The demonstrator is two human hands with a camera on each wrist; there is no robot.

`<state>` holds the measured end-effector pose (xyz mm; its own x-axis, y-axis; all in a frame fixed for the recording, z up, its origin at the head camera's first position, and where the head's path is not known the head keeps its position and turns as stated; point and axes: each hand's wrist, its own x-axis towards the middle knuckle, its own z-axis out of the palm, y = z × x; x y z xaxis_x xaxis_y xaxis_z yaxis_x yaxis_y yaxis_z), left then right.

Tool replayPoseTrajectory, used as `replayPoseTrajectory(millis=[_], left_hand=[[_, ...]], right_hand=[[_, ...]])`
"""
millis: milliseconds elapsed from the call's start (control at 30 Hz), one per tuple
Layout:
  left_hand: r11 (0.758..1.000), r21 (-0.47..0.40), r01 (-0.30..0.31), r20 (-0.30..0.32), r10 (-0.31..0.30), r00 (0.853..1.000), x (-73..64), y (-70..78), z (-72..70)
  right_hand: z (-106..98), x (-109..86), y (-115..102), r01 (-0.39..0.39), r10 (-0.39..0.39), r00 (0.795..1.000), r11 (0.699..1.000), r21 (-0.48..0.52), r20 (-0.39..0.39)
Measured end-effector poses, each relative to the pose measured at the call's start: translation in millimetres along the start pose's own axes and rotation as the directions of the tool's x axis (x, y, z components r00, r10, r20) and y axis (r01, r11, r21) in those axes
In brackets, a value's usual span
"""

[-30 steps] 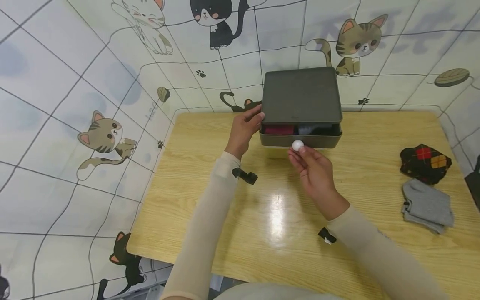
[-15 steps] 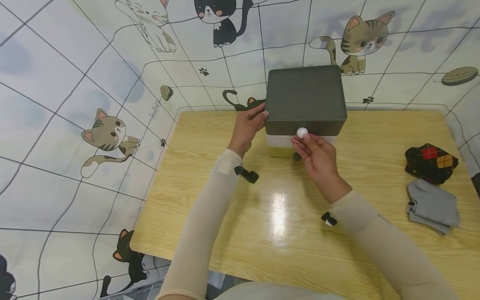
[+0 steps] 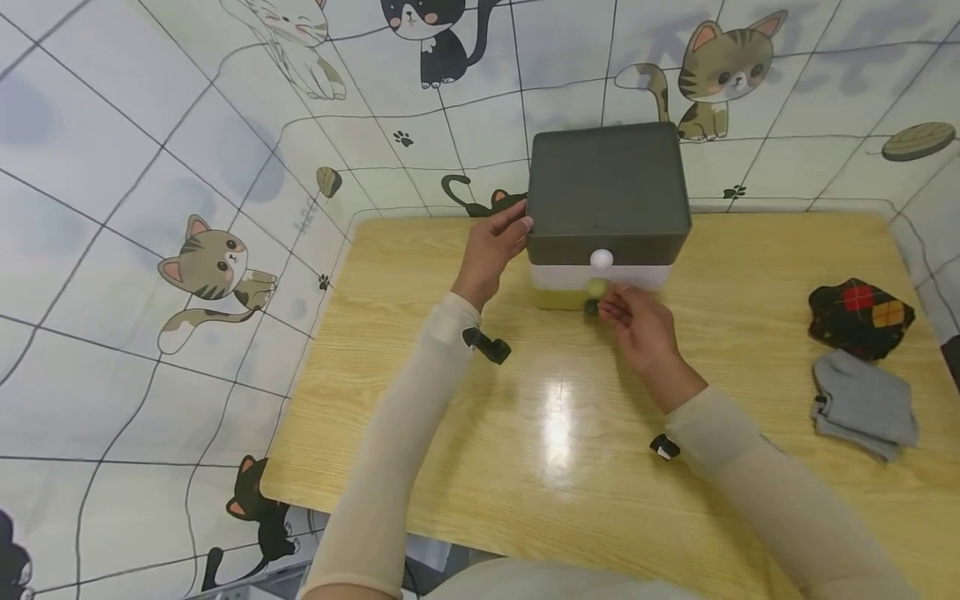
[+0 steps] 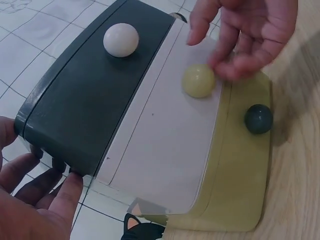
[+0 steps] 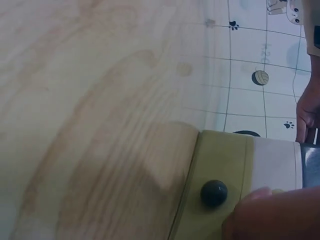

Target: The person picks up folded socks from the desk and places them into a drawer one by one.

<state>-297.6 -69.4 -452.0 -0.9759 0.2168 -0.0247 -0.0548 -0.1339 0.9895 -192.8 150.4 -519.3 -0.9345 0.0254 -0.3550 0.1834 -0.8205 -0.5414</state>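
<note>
A small drawer box (image 3: 609, 183) stands at the back of the table. It has a dark green top drawer with a white knob (image 4: 121, 40), a whitish middle drawer (image 4: 155, 135) with a yellow-green knob (image 4: 198, 80), and an olive-yellow bottom drawer (image 5: 220, 155) with a dark knob (image 5: 214, 193). All drawers look pushed in. My left hand (image 3: 491, 254) rests its fingertips against the box's upper left side. Beside the yellow-green knob is my right hand (image 3: 643, 332), fingers loosely bent and thumb apart; one blurred fingertip is at the knob's edge, contact unclear.
A dark patterned folded cloth item (image 3: 861, 318) and folded grey socks (image 3: 864, 404) lie at the table's right. A cat-printed wall covering (image 3: 570, 83) rises right behind the box. The wooden table (image 3: 555, 500) ends at the front near the body.
The top drawer stood partly out; my right hand pushed it in at the white knob, then let go and moved down to the yellow-green knob. My left hand stayed at the box.
</note>
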Motion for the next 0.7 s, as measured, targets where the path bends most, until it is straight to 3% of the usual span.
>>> replayPoseTrajectory(millis=[100, 167, 400, 500, 700], left_hand=[[1.0, -0.023, 0.009, 0.002, -0.009, 1.0, 0.0, 1.5, -1.7], [0.999, -0.031, 0.016, 0.006, -0.015, 1.0, 0.2, 1.7, -1.5], [1.0, -0.018, 0.015, 0.019, -0.015, 1.0, 0.2, 0.6, 3.0], [1.0, -0.004, 0.007, 0.017, -0.007, 1.0, 1.1, 0.3, 3.5], [1.0, 0.007, 0.008, -0.004, -0.007, 1.0, 3.2, -0.2, 0.4]], right_hand=[[1, 2.5, 5, -0.117, 0.115, 0.992, 0.992, 0.041, 0.054], [2, 5.0, 7, -0.149, 0.144, 0.988, 0.986, 0.077, 0.061], [5, 8.9, 10, -0.144, 0.147, 0.989, 0.981, 0.133, -0.011], [6, 7.0, 11, -0.12, 0.123, 0.992, 0.989, 0.087, -0.031], [3, -3.3, 15, -0.133, 0.133, 0.991, 0.99, 0.048, 0.008]])
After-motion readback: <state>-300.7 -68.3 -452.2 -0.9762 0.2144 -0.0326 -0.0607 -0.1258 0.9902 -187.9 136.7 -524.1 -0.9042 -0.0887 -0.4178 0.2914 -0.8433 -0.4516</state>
